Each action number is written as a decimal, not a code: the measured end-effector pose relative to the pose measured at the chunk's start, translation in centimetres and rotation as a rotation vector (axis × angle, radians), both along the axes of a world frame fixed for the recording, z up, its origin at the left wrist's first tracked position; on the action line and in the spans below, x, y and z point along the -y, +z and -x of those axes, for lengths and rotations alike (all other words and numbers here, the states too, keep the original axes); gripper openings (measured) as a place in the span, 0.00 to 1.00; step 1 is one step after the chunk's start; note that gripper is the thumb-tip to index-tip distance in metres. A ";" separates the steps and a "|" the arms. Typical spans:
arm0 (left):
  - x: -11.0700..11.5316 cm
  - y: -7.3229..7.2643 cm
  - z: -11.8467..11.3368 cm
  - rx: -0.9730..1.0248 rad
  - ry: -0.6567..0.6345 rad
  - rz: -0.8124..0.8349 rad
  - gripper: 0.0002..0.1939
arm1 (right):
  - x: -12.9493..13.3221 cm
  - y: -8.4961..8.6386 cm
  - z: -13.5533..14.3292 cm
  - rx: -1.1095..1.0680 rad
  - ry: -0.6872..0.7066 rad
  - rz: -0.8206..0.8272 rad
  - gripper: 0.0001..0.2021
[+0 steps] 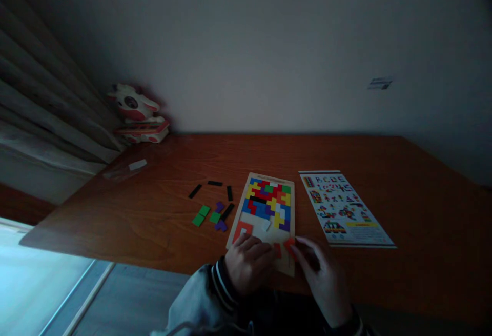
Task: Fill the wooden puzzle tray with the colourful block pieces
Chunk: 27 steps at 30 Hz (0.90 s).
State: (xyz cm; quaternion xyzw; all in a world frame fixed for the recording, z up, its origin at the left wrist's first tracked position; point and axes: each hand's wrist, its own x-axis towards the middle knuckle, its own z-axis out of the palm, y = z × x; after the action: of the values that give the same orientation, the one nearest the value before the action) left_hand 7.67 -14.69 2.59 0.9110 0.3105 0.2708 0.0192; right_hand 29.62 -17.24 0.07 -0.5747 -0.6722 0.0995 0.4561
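A wooden puzzle board point(291, 208) lies at the table's front edge, its upper part filled with coloured block pieces. My right hand point(325, 277) pinches an orange-red puzzle piece point(290, 247) between thumb and fingertips at the board's lower right edge. Over the lower left of the board rests my left hand point(251, 262), fingers curled; what they hold, if anything, is hidden. Beside its fingertips shows another orange-red piece point(277, 250), and behind its knuckles is an orange-red piece point(237, 227). A white piece point(266, 225) sits in the bare middle part.
Left of the board lie loose black strips point(195, 191), green squares point(199, 219) and purple pieces point(221, 226). A printed pattern sheet point(348, 213) is on the right. At the back left stand a cow plush point(136, 107) and a clear plastic bag point(123, 171).
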 end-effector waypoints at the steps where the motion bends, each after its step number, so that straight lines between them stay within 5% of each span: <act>1: 0.3 -0.2 0.0 -0.006 -0.004 -0.004 0.13 | 0.0 -0.1 0.0 0.001 0.007 0.002 0.14; 13: 1.0 -2.2 0.5 -0.050 0.020 0.041 0.26 | 0.1 -0.2 -0.3 0.046 0.120 0.003 0.11; 27: 0.8 -1.7 2.0 -0.034 -0.050 0.054 0.20 | 0.4 -0.5 -0.5 -0.004 0.142 -0.002 0.11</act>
State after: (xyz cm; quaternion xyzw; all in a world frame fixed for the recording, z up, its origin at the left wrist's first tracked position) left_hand 5.68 -15.50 0.89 0.9221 0.2950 0.2461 0.0451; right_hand 30.14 -17.65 -0.41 -0.5247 -0.7107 0.1319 0.4497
